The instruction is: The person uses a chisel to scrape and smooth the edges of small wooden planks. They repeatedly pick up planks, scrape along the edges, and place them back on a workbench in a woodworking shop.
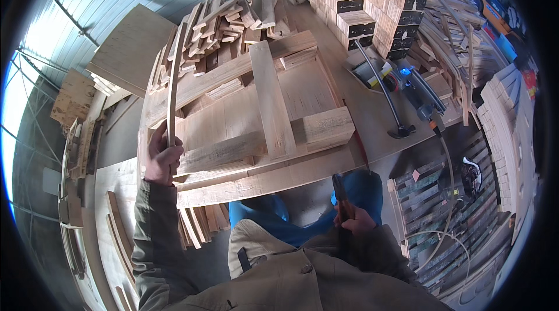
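Nearest the camera: olive jacket (305,282). Left hand (163,157): closed around a narrow slat (172,90) at the left end of the timber frame (221,151); whether they touch is unclear. Progress, as judged: slat not yet fixed; rightward, one crosspiece (271,98) already lies across two rails (323,128). The wood appears pale, bare, grained. Right hand (360,221): closed around a dark tool (341,192), type unclear, before the bench (378,130).

On the workbench (379,147), a heap of slats (233,29) lies behind the wooden frame (323,128), with a hammer (401,132) and hose-fed tool (421,94) to the frame's right and stacked blocks (381,0) behind them.
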`<state>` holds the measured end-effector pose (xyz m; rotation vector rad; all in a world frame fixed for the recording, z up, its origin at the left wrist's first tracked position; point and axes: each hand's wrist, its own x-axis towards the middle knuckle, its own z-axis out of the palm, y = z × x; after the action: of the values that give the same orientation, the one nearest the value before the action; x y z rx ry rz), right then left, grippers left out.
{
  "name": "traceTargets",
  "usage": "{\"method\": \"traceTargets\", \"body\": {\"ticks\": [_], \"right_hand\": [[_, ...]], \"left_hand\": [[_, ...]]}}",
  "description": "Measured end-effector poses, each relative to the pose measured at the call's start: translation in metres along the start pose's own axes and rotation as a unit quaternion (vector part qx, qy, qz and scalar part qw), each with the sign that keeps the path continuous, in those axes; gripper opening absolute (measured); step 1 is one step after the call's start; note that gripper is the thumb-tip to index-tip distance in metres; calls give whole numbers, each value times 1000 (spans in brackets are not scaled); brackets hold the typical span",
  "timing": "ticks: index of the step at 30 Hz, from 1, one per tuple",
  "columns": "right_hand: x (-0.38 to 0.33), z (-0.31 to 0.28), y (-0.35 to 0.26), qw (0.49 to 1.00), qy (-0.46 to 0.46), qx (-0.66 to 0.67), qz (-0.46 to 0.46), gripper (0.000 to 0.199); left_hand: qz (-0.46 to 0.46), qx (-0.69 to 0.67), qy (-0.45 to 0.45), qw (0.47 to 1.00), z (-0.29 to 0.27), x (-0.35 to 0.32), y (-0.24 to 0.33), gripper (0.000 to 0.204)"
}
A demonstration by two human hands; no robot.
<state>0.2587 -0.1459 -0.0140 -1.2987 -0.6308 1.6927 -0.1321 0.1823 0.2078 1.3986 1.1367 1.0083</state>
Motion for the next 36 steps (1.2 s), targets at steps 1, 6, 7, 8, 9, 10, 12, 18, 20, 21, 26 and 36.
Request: {"method": "traceTargets", "body": {"ticks": [1,6,7,8,9,10,12,18,20,21,26,36], "right_hand": [[0,-2,-1,1000,-4,3,1,59],[2,-7,-6,1000,-11,-6,24,60],[2,-7,-8,999,-11,-13,29,60],[2,-8,-10,999,-14,-23,26,60],[3,-9,-12,999,-16,-19,35,59],[3,-10,-14,999,-21,-19,35,59],[6,-12,-20,998,-23,-26,52,57],[15,-20,-26,995,-11,33,92,55],[23,-23,-24,997,-25,27,63,53],[26,-21,-21,998,-36,25,49,52],[27,-18,-22,997,-34,34,60,49],[21,-3,-21,998,12,22,50,55]], "left_hand": [[-12,1,7,1000,-2,16,7,88],[-4,55,86,995,-5,108,25,77],[0,70,79,994,-8,127,28,76],[14,78,95,992,-9,148,28,70],[17,90,86,992,-12,169,30,70],[10,90,68,994,-17,189,34,65],[15,106,28,994,-21,236,45,54],[38,-3,138,990,10,347,79,64],[58,-16,88,994,21,342,67,70],[37,13,79,996,25,336,58,69],[-13,86,65,994,11,292,14,62],[-20,108,-6,994,-23,172,33,48]]}}
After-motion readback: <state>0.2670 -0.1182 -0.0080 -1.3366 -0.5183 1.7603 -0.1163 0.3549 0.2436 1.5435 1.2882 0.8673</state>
